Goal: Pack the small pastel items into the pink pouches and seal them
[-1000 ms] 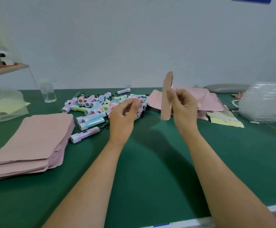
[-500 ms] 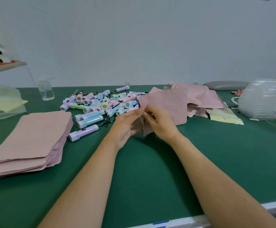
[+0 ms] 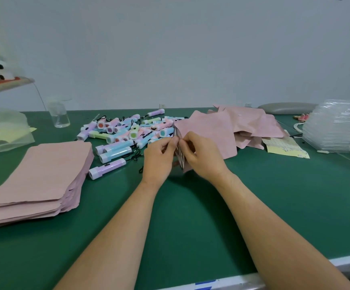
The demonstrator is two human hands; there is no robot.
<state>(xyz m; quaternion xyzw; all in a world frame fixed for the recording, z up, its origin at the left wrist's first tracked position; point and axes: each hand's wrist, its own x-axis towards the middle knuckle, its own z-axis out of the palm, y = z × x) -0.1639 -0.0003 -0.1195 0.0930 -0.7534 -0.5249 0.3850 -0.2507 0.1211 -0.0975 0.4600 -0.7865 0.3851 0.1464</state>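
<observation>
Head view: my left hand and right hand meet at the middle of the table, fingertips of both pinching the near edge of one pink pouch. A second ago my right hand alone held that pouch upright and edge-on, with the left curled beside it. Now it has come down, its body trailing off toward 1 o'clock over the loose heap of pouches. The two hands pinch opposite lips of the mouth, and a sliver of shiny lining shows between them. I judge I am parting the mouth to load it; whether anything is already inside I cannot tell. The torches lie piled at 11 o'clock, close to my left hand, none of them in my grip. The flat stack of unused pouches sits at 9 o'clock. Next comes one torch, so my left hand must let go without the mouth closing.
</observation>
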